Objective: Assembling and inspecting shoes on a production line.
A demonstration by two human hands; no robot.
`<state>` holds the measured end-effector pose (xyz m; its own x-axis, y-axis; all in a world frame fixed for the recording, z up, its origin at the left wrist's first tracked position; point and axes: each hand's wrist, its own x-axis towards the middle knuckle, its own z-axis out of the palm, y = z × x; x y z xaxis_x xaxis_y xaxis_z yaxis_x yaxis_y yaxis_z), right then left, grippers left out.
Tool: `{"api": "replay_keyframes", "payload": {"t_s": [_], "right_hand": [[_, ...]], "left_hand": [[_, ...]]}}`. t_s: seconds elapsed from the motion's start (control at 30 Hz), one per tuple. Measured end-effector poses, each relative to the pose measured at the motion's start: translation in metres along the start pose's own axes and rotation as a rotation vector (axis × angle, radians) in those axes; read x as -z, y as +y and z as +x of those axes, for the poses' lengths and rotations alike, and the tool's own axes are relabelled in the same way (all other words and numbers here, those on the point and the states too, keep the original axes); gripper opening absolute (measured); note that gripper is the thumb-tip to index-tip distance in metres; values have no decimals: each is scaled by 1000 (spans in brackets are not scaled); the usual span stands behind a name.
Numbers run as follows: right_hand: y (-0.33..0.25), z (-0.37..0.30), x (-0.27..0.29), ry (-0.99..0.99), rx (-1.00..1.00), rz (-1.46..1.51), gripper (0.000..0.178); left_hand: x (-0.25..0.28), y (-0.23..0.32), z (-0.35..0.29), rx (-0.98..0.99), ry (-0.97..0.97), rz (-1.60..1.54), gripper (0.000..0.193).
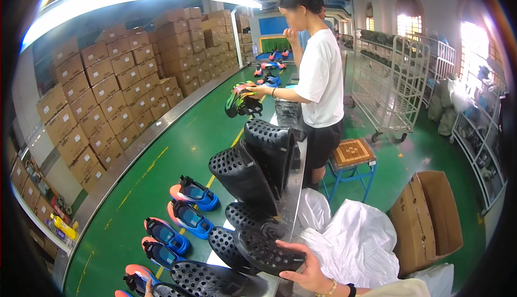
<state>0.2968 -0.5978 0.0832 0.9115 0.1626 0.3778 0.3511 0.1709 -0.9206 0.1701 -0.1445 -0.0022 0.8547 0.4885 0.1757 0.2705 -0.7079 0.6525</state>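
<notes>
My right hand (311,275) has its thumb and fingers closed on the edge of a black foot-shaped form (269,251) dotted with round holes. That form overlaps another perforated black form (229,246) on its left. Only a small part of my left hand (148,289) shows at the lower edge, between an orange and blue shoe (141,275) and a black perforated form (169,290); what it holds is hidden. A larger perforated form (202,278) lies between my hands. Beyond them stand taller black boot-like forms (245,176) with perforated tops.
Orange and blue shoes (186,216) sit in a row on the green surface (183,159) at left. A person (323,71) ahead holds a multicoloured shoe (242,100). White sheeting (350,238), an open carton (417,221) and a stool (351,154) are at right. Cartons (113,81) are stacked left.
</notes>
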Motion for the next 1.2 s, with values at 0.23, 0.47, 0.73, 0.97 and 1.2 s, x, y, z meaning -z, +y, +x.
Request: {"api": "replay_keyframes", "payload": {"t_s": [0.23, 0.47, 0.73, 0.97, 1.2], "right_hand": [[0, -4, -1, -34, 24, -1, 70], [-9, -9, -24, 216, 78, 379, 51], [-5, -16, -8, -56, 53, 156, 79], [-9, -21, -19, 74, 0, 171, 88], [-1, -5, 31, 355, 182, -243, 55]], "left_hand": [[4, 10, -5, -58, 92, 5, 46], [27, 42, 40, -197, 97, 150, 47], [9, 17, 62, -66, -168, 226, 78], [17, 22, 53, -181, -262, 273, 50], [20, 24, 52, 43, -122, 341, 60]]}}
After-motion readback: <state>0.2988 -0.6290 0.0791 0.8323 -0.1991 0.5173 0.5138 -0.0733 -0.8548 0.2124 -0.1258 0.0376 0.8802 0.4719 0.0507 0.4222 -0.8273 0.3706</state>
